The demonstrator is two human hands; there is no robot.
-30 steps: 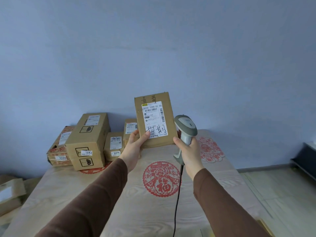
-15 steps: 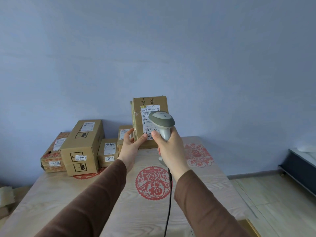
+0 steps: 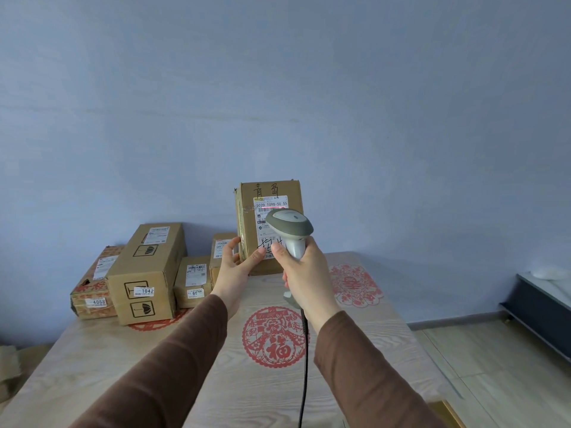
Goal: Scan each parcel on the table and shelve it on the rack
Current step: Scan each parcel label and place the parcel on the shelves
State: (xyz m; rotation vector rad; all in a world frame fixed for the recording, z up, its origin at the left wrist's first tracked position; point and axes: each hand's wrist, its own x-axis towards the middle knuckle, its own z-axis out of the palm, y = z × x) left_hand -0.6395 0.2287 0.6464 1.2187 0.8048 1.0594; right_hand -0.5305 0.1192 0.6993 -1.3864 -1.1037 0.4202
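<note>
My left hand holds a flat cardboard parcel upright above the table, its white shipping label facing me. My right hand grips a grey corded barcode scanner right in front of the label, covering its lower part. A red glow shows on the label's barcode just above the scanner head. Several other cardboard parcels stand at the table's far left: a tall box marked 1042, a taped box marked 4068 and two small boxes. No rack is in view.
The wooden table carries red paper-cut decorations. The scanner's black cable hangs down toward me. A dark low cabinet stands on the floor at right. More cardboard lies at the left edge. A blue wall is behind.
My right hand has swung the scanner leftward from beside the parcel to directly in front of its label. The parcel has turned slightly, its left side now showing.
</note>
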